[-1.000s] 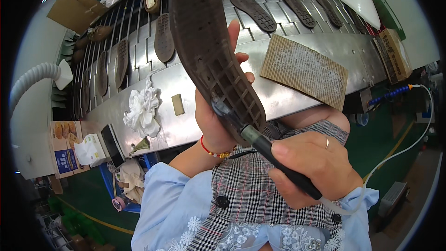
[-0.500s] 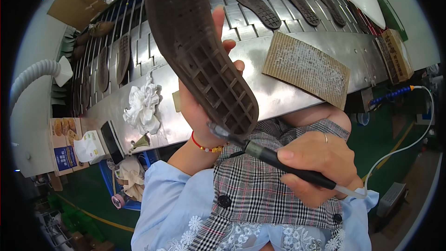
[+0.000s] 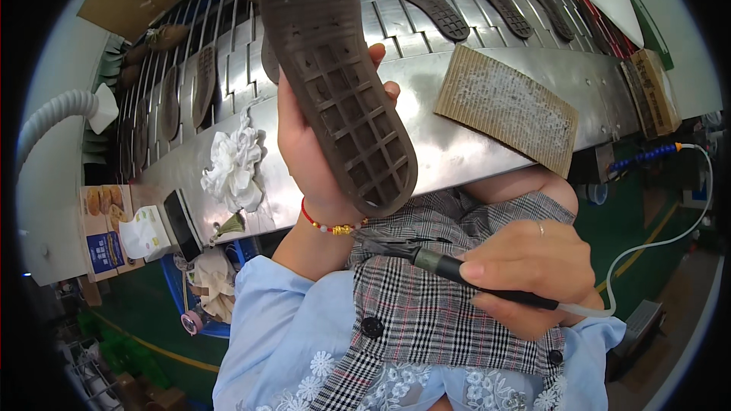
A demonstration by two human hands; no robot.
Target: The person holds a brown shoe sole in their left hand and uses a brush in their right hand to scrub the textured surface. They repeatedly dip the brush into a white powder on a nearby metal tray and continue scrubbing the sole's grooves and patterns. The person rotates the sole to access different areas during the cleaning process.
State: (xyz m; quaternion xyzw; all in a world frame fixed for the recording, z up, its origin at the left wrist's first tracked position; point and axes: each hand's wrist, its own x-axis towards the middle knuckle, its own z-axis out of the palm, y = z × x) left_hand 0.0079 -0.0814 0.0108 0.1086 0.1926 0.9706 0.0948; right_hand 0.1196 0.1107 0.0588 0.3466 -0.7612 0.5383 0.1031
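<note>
A dark brown shoe sole (image 3: 339, 99) stands nearly upright in front of me, its gridded heel end lowest. My left hand (image 3: 301, 144) grips it from behind, with fingertips showing past its right edge. In my right hand (image 3: 533, 274) is a black-handled brush (image 3: 480, 285), pinched between thumb and fingers, with a white tube (image 3: 647, 247) running from its rear end. The brush's grey tip points left, below the sole's heel and near my left wrist, apart from the sole.
A metal slat conveyor (image 3: 419, 38) carries several soles, including one (image 3: 430, 7) beyond my left hand. On the bench ledge lie a corrugated board (image 3: 506, 106) smeared with white and crumpled white tissue (image 3: 234, 167). A flexible duct (image 3: 65, 110) juts in at left; a tissue pack (image 3: 147, 238) sits below.
The sole has turned more upright, its heel end shifting slightly left. The brush has dropped away from the heel edge, with my right hand slightly lower.
</note>
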